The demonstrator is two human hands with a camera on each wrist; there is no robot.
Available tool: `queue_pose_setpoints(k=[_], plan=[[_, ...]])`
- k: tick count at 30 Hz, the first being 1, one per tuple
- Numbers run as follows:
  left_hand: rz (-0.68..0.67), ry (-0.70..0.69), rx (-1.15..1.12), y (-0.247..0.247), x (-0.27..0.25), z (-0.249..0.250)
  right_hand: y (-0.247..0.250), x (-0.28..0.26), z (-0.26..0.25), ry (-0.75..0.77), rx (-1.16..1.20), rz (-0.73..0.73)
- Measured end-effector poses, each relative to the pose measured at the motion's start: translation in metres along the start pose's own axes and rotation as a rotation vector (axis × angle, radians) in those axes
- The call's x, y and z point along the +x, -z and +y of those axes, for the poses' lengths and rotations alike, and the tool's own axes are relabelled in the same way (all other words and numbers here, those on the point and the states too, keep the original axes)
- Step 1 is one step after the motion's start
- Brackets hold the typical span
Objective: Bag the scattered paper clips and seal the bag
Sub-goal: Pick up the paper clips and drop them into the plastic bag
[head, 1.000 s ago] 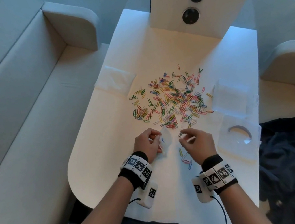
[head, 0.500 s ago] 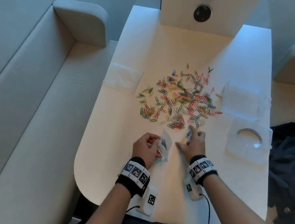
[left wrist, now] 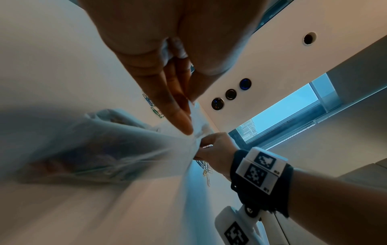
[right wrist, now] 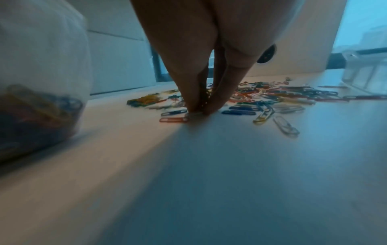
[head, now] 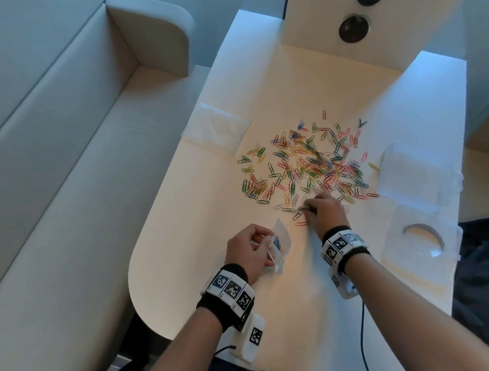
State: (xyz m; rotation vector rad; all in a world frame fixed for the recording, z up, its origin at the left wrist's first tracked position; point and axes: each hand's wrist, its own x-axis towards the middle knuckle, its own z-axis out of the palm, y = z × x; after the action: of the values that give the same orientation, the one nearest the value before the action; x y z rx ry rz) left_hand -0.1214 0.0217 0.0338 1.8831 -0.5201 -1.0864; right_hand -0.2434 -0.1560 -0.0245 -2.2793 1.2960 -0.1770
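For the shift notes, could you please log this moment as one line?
left hand: holds bag open | right hand: pinching at paper clips on table | bag: partly filled, unsealed

You see red, blue, green, yellow and white wire paper clips (head: 306,167) on the cream worktop (head: 198,223); your black wristbands (head: 226,301) carry black-and-white checkered tags; the clear plastic bag (head: 278,246) shows blue and yellow inside.
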Motion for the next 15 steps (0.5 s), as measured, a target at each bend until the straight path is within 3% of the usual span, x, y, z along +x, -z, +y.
queue_pose_setpoints(k=[5,8,10,12,15], plan=[[-0.004,-0.002,0.012,-0.001,0.002,0.003,0.014,-0.004,0.020,-0.497,0.476,0.029],[-0.008,-0.022,0.034,-0.003,0.005,0.006,0.028,-0.018,0.017,-0.687,1.180,-0.007],[-0.013,-0.045,0.060,-0.005,0.007,0.010,0.041,-0.031,0.003,-0.653,1.430,-0.108],[-0.015,-0.049,0.063,-0.008,0.008,0.013,0.054,-0.044,-0.014,-0.544,1.486,-0.252],[-0.021,-0.029,0.028,-0.014,0.011,0.015,0.059,-0.058,-0.034,-0.379,1.232,-0.423]])
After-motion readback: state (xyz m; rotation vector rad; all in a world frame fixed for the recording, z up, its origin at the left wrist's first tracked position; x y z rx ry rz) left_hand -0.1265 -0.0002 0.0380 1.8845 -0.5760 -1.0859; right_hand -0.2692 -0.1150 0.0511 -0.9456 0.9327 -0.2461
